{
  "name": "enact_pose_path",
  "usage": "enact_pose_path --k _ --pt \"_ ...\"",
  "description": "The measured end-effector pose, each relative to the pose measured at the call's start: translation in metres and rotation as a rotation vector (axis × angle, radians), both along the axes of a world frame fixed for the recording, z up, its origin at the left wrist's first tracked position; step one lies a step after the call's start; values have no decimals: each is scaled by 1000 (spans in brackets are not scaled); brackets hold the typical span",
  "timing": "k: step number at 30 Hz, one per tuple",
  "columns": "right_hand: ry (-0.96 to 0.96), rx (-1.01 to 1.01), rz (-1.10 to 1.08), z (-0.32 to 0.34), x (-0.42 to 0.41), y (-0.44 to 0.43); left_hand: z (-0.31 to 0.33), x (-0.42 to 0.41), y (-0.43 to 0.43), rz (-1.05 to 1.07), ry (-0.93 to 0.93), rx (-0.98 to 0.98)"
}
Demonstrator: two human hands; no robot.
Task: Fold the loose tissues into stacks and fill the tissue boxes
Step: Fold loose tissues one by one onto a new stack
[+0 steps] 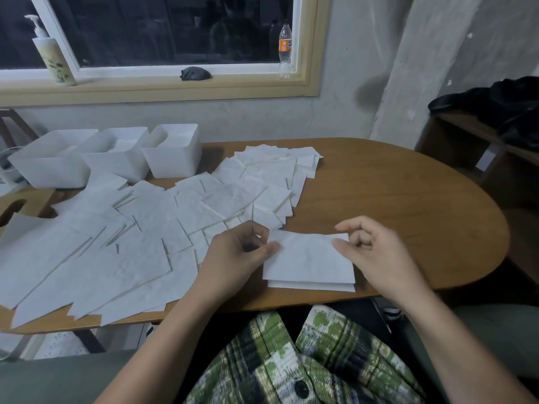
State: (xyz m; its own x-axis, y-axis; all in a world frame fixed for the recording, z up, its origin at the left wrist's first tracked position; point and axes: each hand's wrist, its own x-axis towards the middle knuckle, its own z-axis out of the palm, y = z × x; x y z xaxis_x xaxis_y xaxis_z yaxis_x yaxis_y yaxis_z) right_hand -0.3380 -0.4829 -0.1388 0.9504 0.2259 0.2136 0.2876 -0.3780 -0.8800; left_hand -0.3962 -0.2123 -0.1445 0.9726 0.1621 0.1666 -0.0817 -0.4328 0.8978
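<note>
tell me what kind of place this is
Probably a room in someone's home: a wooden table by a window, a pump bottle and a soda bottle on the sill, and dark clothes heaped on a side shelf.

White loose tissues (140, 228), faintly crinkle-textured, covered the left of a warm brown wooden table (408, 205). The folded tissue (309, 258) at the near edge was the same plain white. Three tissue boxes (172, 153) at the far left were plain white too. Nearest, a shirt (320, 360) showed a plaid of green, cream and dark navy. The far window frame (186, 70) was white, bordered in tan, its glass black. On the sill were a cream pump bottle (54, 56) printed with green leaves, a dark grey cloth (194, 73) and a clear bottle (285, 48) with an orange label. The wall (350, 83) was pale grey. At right, black fabric (501, 103) lay on a dark brown shelf (455, 126).
</note>
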Motion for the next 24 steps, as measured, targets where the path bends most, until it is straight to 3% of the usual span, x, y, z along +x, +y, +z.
enact_pose_path --k 7,19,24 --pt "-104 -173 -66 -13 -3 -2 -7 7 1 8 47 237" --pt "-192 -339 -143 -21 -9 3 -11 6 -2 -19 -12 385" --pt "-379 -396 -82 -24 -13 6 -10 7 0 41 -99 405"
